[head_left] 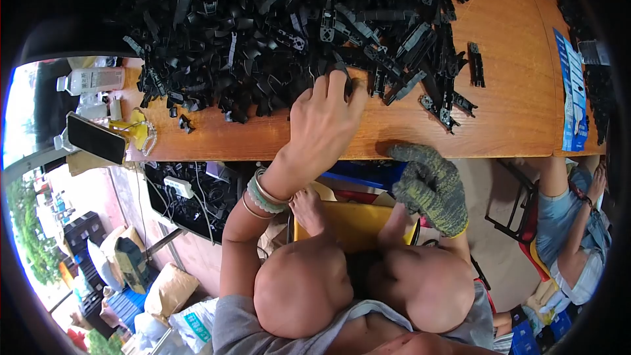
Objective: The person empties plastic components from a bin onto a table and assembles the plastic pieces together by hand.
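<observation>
My left hand (323, 118), bare and with bangles on its wrist, reaches over the near edge of a large pile of black plastic parts (250, 33). Its fingers and thumb are bent together around a black plastic part (339, 66), which they partly cover. My right hand (430, 187) wears a grey and yellow knitted glove and hangs at the table's front edge. Its fingers curl inward, and whatever may be inside them is hidden. Long black clip-like parts (439, 113) lie on the wood, up and to the right of my left hand.
The wooden table (506, 112) carries a blue packet (573, 92) at right. A phone (96, 138) on a yellow stand and a plastic bottle (92, 81) are at left. Below sit a yellow container (348, 223) and a power strip (178, 187). Another person (575, 223) sits at right.
</observation>
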The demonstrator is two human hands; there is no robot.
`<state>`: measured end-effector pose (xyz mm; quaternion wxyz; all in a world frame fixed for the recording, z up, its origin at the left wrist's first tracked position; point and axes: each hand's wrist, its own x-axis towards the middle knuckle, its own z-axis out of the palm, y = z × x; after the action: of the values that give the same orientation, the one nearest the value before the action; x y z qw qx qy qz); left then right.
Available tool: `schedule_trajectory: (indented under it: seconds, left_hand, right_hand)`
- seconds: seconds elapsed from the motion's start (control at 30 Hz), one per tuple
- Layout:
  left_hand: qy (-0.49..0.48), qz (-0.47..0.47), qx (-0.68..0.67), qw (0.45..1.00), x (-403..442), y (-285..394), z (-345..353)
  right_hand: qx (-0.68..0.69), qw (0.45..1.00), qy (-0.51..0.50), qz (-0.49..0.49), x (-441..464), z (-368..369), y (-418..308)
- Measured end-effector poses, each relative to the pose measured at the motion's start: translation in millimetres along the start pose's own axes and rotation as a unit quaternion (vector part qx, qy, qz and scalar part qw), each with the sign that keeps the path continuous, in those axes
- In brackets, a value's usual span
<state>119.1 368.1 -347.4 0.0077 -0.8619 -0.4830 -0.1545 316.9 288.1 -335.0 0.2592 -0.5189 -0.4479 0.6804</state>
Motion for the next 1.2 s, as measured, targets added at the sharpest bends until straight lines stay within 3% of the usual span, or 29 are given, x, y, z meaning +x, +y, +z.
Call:
schedule_trajectory:
  seconds: [0.07,0.1,0.13,0.2,0.23,0.27,0.33,0.37,0.4,0.47,0.53,0.6,0.8,0.87,0.93,0.97,1.1,1.17,1.2]
  left_hand:
    - [-0.011,0.014,0.013,1.0,-1.2,1.4,0.1]
    - [0.008,0.059,-0.029,0.998,-8.8,5.5,-0.9]
    - [0.026,0.101,-0.07,0.992,-17.0,10.0,-2.8]
    - [0.034,0.202,-0.132,0.97,-27.4,25.3,-4.7]
    - [0.024,0.221,-0.159,0.962,-32.5,30.9,-4.6]
    - [0.031,0.216,-0.236,0.947,-39.9,30.9,2.5]
    - [0.029,0.148,-0.265,0.952,-45.6,28.8,1.4]
    - [0.027,0.143,-0.265,0.953,-49.4,26.4,0.3]
    - [0.097,0.089,-0.272,0.953,-52.1,20.0,-0.9]
    - [0.205,-0.011,-0.224,0.953,-56.1,-0.1,-1.7]
    - [0.121,-0.164,-0.112,0.972,-56.9,-15.1,-11.7]
    - [0.074,-0.236,-0.094,0.964,-54.7,-18.1,-14.7]
    - [0.073,-0.236,-0.171,0.954,-48.8,-13.9,-4.7]
    - [0.077,-0.212,-0.184,0.957,-46.7,-12.1,-0.4]
    - [0.122,-0.064,-0.121,0.983,-50.4,-12.3,12.4]
    - [0.111,-0.044,-0.113,0.986,-49.7,-10.1,11.9]
    - [0.146,-0.049,-0.165,0.974,-53.1,-6.1,12.6]
    - [0.146,-0.184,-0.241,0.942,-51.4,-2.3,4.9]
    - [0.146,-0.185,-0.239,0.942,-48.9,-3.6,4.5]
  right_hand:
    - [0.175,0.982,0.067,0.001,-0.1,3.0,-7.6]
    - [0.269,0.962,0.012,-0.034,5.0,1.1,2.6]
    - [0.268,0.963,0.011,-0.036,6.4,0.1,9.0]
    - [0.041,0.982,0.096,-0.157,15.9,9.4,5.1]
    - [0.124,0.985,0.084,-0.085,12.9,14.1,-1.3]
    - [0.124,0.985,0.08,-0.086,16.1,14.9,-0.3]
    - [0.083,0.985,0.089,-0.12,22.2,16.8,2.6]
    - [0.193,0.977,0.066,-0.056,19.3,18.3,-0.7]
    - [0.193,0.978,0.062,-0.055,19.8,17.9,-1.5]
    - [0.342,0.94,0.009,-0.021,20.0,15.8,-0.7]
    - [0.322,0.944,0.056,-0.041,23.4,18.3,2.3]
    - [0.359,0.931,0.053,-0.046,22.5,20.1,3.3]
    - [0.46,0.884,0.042,-0.07,24.8,22.6,1.5]
    - [0.404,0.911,0.061,-0.055,24.8,22.5,-0.1]
    - [0.347,0.934,0.081,-0.042,25.6,22.5,-0.1]
    - [0.352,0.931,0.084,-0.041,25.1,21.9,1.1]
    - [0.376,0.921,0.089,-0.043,24.6,21.7,2.6]
    - [0.38,0.92,0.09,-0.042,25.1,21.6,2.3]
    - [0.383,0.918,0.088,-0.042,25.7,22.1,2.2]
